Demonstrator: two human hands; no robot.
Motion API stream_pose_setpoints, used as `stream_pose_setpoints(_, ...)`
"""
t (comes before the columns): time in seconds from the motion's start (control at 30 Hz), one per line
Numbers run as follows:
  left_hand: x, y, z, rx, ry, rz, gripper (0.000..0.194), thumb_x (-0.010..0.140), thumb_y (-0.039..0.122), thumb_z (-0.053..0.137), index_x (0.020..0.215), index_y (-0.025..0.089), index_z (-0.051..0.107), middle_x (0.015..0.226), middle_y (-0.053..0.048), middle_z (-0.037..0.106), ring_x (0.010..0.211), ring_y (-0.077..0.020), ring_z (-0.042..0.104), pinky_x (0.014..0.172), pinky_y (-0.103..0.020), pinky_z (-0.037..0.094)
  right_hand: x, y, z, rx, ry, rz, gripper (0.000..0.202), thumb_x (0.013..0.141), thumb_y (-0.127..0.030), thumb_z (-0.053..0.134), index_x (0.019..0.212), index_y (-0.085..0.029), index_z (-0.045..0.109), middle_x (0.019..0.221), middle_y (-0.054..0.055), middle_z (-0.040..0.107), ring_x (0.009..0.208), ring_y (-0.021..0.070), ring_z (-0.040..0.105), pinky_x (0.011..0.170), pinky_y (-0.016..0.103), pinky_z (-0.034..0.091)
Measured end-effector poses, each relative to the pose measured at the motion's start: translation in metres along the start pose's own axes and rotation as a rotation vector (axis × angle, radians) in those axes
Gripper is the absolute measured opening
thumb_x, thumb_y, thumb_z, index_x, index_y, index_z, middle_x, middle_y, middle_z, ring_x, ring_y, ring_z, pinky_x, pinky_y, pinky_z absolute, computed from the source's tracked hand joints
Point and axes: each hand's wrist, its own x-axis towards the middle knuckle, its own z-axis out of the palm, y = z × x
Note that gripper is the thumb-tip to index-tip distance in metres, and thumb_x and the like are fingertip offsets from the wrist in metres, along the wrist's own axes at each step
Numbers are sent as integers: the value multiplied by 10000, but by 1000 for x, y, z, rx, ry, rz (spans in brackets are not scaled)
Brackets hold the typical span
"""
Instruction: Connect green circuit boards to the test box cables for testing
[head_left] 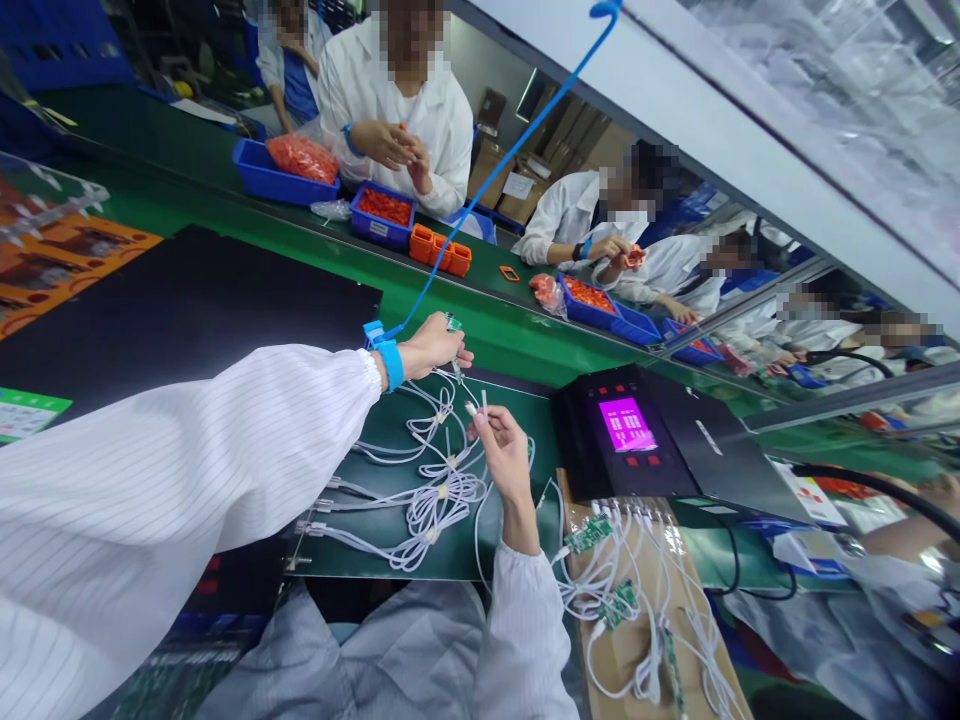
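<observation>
My left hand [436,345], with a blue strap [390,362] at its wrist, is closed on a small green circuit board [453,323] above the bench. Below and to the right of it, my right hand [504,446] pinches the plug end of a white cable [472,408] between thumb and fingers. The plug sits a short way under the board; whether a wire joins the two I cannot tell. Bundled white cables [442,500] lie coiled on the green bench top [367,555] beneath both hands.
A black box with a lit magenta screen [628,425] stands at right. Beside it, several circuit boards [589,535] on white cables rest on cardboard [637,665]. A black panel [187,300] lies at left. Across the line, people in white coats handle orange parts near blue bins [381,228].
</observation>
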Motion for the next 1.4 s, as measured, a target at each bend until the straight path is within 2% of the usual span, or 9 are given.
stream_pose_setpoints(0.07,-3,2,1,-5,-30,9,144,1022,62,469,946,178,432,812,-18,578,705,-160,698,793,-379,618,1,-3,2,27,34,-16,352,880,-562,737,915,-224,645,689,-28,632,645,136,596,689,285,496)
stream_pose_setpoints(0.37,-13,10,5,-70,-141,92,179,1032,63,500,911,176,433,770,-6,602,696,-146,702,797,-369,620,1,-7,16,10,122,1,400,901,-607,690,887,-208,662,731,-2,675,650,145,640,752,317,553)
stream_pose_setpoints(0.6,-14,9,6,-72,-233,156,159,1036,76,511,919,169,455,747,-26,647,714,-173,728,806,-390,616,2,-6,19,25,145,6,393,938,-585,635,831,-209,671,691,-7,644,677,149,606,786,310,507)
stream_pose_setpoints(0.7,-14,8,6,-63,-254,161,140,1042,90,505,935,169,458,743,-30,659,689,-180,730,794,-400,614,4,-3,20,27,163,20,433,929,-617,622,770,-215,624,657,-20,586,660,138,548,720,286,467)
stream_pose_setpoints(0.83,-15,8,8,-46,-242,169,137,1043,88,503,937,165,461,733,-21,658,664,-173,725,776,-386,613,7,-1,22,110,225,24,447,876,-665,667,852,-224,599,683,-41,535,622,112,464,607,251,390)
stream_pose_setpoints(1.03,-17,10,8,-56,-210,175,160,1042,72,507,919,163,461,726,3,640,665,-137,712,734,-318,607,5,-6,28,113,225,6,479,850,-695,685,919,-228,605,740,-36,550,618,102,461,589,245,401)
stream_pose_setpoints(1.3,-18,8,9,-66,-217,204,147,1041,83,501,921,164,477,756,-15,644,691,-156,714,819,-397,610,4,-7,30,95,251,39,446,861,-645,694,915,-202,693,705,-17,587,619,109,486,568,247,400)
stream_pose_setpoints(1.4,-18,8,10,-67,-203,219,150,1043,87,498,922,171,468,763,-3,634,704,-148,713,825,-385,608,5,-7,32,130,249,47,422,863,-621,706,901,-201,702,686,-22,574,607,105,471,563,249,383)
